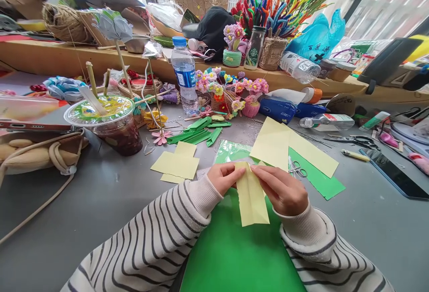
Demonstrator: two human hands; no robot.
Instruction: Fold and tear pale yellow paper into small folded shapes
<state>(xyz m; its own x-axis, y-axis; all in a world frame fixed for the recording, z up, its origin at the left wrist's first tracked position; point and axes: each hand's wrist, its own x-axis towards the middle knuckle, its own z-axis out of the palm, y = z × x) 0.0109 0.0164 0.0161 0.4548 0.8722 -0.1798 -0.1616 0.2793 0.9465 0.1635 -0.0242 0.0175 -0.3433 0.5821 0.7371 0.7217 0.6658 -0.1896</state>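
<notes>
Between my two hands is a pale yellow strip of paper [252,200], creased lengthwise, with one ragged long edge. My left hand [225,178] pinches its upper left corner between thumb and fingers. At the upper right corner, my right hand [283,189] grips the same strip; part of its fingers is hidden behind the paper. Under the strip lies a smooth green sheet or folder [234,256]. Several cut yellow paper pieces [177,166] lie beyond my left hand. Larger yellow sheets [273,142] and a green paper strip [323,182] are beyond my right hand, beside small scissors [298,169].
A lidded drink cup [120,137] stands at the left, near a cloth bag [40,153]. Folded green paper strips [197,132] and a water bottle [185,77] sit farther back. At the right lie a phone [395,171], a utility knife [355,155] and black-handled scissors [363,141].
</notes>
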